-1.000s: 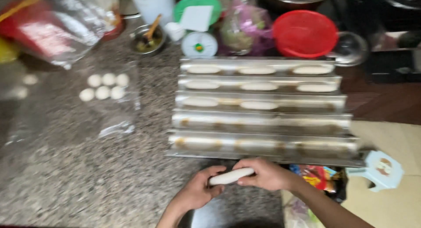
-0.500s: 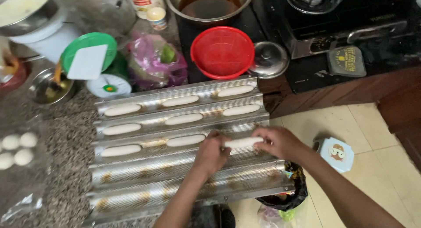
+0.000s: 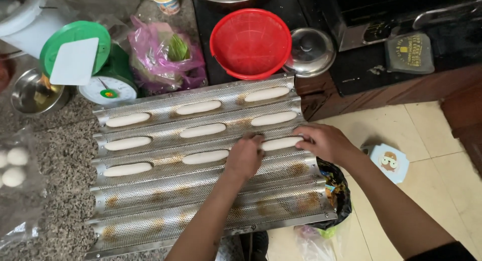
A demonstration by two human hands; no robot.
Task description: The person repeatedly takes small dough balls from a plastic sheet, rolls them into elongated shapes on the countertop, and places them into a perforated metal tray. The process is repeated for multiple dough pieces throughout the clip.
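Both the left hand (image 3: 244, 157) and right hand (image 3: 325, 142) pinch the ends of a pale, finger-shaped dough stick (image 3: 281, 143), laying it in the third trough of the perforated, wavy metal baking tray (image 3: 201, 211), whose grooves keep each piece straight and separate.

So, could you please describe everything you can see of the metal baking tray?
The tray is perforated, silvery metal with five long curved channels, browned in spots. It lies flat on the speckled counter, its right end overhanging the floor. The upper three channels hold nine pale dough sticks; the lower two are bare. Both hands rest on the third channel.
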